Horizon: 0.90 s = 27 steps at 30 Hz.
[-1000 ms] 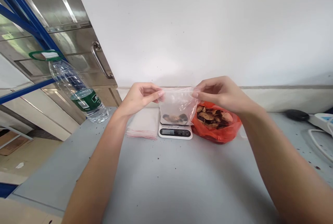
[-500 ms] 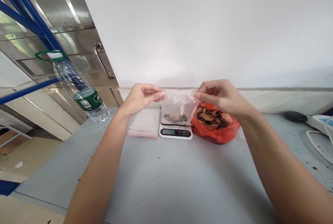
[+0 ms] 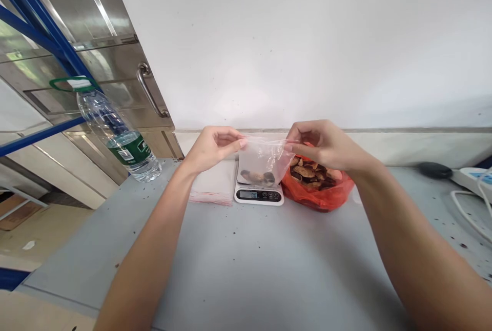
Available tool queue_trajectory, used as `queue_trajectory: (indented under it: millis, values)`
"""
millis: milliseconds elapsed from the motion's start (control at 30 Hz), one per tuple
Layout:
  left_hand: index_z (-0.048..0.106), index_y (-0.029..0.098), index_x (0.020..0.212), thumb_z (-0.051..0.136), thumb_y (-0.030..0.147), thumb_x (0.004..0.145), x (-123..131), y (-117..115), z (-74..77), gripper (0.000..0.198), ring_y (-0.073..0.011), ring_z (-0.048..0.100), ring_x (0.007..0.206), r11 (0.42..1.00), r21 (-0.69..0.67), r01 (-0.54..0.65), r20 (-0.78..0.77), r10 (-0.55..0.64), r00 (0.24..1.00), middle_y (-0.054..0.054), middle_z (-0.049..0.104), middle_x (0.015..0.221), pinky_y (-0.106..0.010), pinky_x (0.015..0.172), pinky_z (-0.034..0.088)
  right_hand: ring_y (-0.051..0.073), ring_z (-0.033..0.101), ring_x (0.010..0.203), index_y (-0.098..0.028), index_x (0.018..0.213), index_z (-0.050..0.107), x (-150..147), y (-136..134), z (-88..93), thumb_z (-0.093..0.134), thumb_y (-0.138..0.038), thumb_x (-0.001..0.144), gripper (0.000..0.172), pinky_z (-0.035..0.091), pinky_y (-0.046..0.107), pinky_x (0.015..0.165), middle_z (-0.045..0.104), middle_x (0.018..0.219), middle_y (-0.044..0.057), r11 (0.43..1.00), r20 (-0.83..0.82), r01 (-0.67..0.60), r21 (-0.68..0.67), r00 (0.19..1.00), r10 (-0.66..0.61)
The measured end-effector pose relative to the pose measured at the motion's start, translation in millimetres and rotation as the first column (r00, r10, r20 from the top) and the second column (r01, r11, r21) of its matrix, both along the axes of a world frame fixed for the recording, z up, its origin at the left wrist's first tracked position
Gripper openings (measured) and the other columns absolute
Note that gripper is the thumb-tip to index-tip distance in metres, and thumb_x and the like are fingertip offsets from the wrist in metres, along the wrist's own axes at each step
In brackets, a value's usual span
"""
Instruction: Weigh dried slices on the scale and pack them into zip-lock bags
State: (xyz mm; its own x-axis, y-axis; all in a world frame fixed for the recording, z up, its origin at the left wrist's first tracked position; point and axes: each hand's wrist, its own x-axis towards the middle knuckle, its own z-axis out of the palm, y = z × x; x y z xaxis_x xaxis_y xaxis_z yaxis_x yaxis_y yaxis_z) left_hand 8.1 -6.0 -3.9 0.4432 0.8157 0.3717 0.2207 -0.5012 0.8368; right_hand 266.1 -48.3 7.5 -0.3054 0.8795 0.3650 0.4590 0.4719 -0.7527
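Note:
A small clear plastic bag (image 3: 262, 159) with a few brown dried pieces at its bottom hangs over a white digital scale (image 3: 259, 195). My left hand (image 3: 215, 147) pinches the bag's top left corner. My right hand (image 3: 326, 145) pinches the top right corner. The bag's lower end rests on or just above the scale's plate. Right of the scale lies an open red plastic bag (image 3: 319, 190) filled with more brown and dark dried slices.
A flat stack of empty clear bags (image 3: 213, 185) lies left of the scale on the grey table (image 3: 246, 259). A water bottle (image 3: 115, 133) leans at the left by a steel cabinet (image 3: 115, 64). A black object (image 3: 434, 169) and white cables (image 3: 471, 195) sit at the right.
My two hands have drawn closer together along the bag's top edge, and the bag has sunk slightly toward the scale. The camera shifted a little.

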Motion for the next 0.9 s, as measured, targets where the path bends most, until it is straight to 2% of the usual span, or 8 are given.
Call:
queue_trajectory:
  millis: [133, 300, 433, 600, 733, 900]
  values:
    - [0.076, 0.016, 0.083, 0.083, 0.052, 0.079, 2.6, 0.2, -1.9, 0.037, -0.0231, 0.076, 0.086, 1.000, 0.009, 0.005, -0.026, -0.005, 1.000, -0.009, 0.080, 0.086, -0.035, 0.083, 0.060, 0.012, 0.047, 0.056, -0.022, 0.063, 0.058, 0.2, -1.5, 2.1, 0.073, -0.039, 0.079, 0.028, 0.036, 0.028, 0.051, 0.054, 0.057, -0.002, 0.999, -0.007, -0.015, -0.048, 1.000, 0.015]
    - [0.073, 0.016, 0.079, 0.077, 0.046, 0.083, 6.6, -2.7, -1.1, 0.030, -0.0205, 0.074, 0.082, 0.997, 0.074, -0.016, -0.063, 0.021, 0.998, -0.008, 0.079, 0.083, -0.032, 0.079, 0.057, 0.015, 0.056, 0.059, -0.020, 0.069, 0.070, -3.3, 1.5, 3.7, 0.080, -0.048, 0.075, 0.030, 0.039, 0.029, 0.053, 0.068, 0.064, 0.002, 0.991, 0.022, -0.070, -0.116, 0.997, 0.073]
    - [0.073, 0.017, 0.078, 0.075, 0.042, 0.084, 10.7, -7.3, -0.1, 0.026, -0.0201, 0.073, 0.080, 0.996, 0.081, -0.021, -0.067, 0.026, 0.997, -0.007, 0.078, 0.082, -0.031, 0.076, 0.056, 0.014, 0.051, 0.055, -0.021, 0.070, 0.069, -3.4, 4.1, 0.1, 0.076, -0.051, 0.078, 0.032, 0.037, 0.029, 0.051, 0.063, 0.061, 0.001, 0.992, 0.066, -0.072, -0.103, 0.995, 0.079]
    - [0.075, 0.017, 0.083, 0.077, 0.046, 0.084, 12.7, -9.0, -1.0, 0.029, -0.0218, 0.073, 0.085, 0.999, 0.036, 0.016, -0.050, -0.014, 0.999, -0.008, 0.079, 0.086, -0.033, 0.080, 0.057, 0.012, 0.042, 0.051, -0.022, 0.073, 0.063, 0.2, 5.5, -4.5, 0.069, -0.047, 0.085, 0.028, 0.032, 0.029, 0.049, 0.054, 0.060, -0.002, 0.998, 0.142, -0.037, -0.059, 0.989, 0.045]
    - [0.077, 0.017, 0.085, 0.076, 0.046, 0.086, 14.7, -7.9, -2.5, 0.029, -0.0218, 0.073, 0.086, 0.997, 0.061, 0.051, -0.066, -0.047, 0.997, -0.008, 0.079, 0.088, -0.033, 0.082, 0.057, 0.012, 0.044, 0.054, -0.022, 0.072, 0.060, -3.4, 5.4, -4.5, 0.069, -0.045, 0.085, 0.028, 0.035, 0.029, 0.052, 0.054, 0.060, -0.002, 0.995, 0.124, -0.091, -0.044, 0.988, 0.096]
    - [0.076, 0.017, 0.082, 0.072, 0.042, 0.088, 18.0, -8.2, -4.5, 0.026, -0.0205, 0.072, 0.083, 0.993, 0.113, 0.021, -0.079, -0.012, 0.997, -0.008, 0.080, 0.087, -0.032, 0.079, 0.057, 0.013, 0.049, 0.057, -0.022, 0.071, 0.062, -10.8, 3.4, -4.3, 0.075, -0.051, 0.082, 0.035, 0.039, 0.029, 0.054, 0.057, 0.061, -0.002, 0.989, 0.056, -0.112, -0.093, 0.991, 0.118]
